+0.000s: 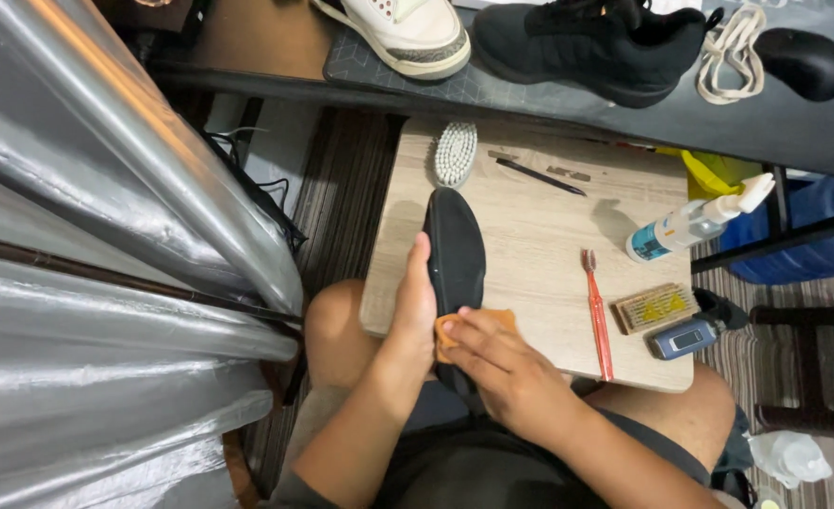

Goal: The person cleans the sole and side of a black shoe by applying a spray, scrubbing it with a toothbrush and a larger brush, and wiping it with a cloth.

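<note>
The left hand is reaching forward with fingers curled in a grip, thumb extended. The right hand is lying beside it, fingers pressing flat, both forearms angling inward.

White pump bottle lying tilted at 2 o'clock on the wooden desk, nozzle toward upper right; blue-and-white label wrapped around its lower end. Small blue-grey device at 4 o'clock on the desk edge, just beside a wooden block; pale rectangular screen on its top face. Yellow package behind the bottle, partly hidden.
</note>
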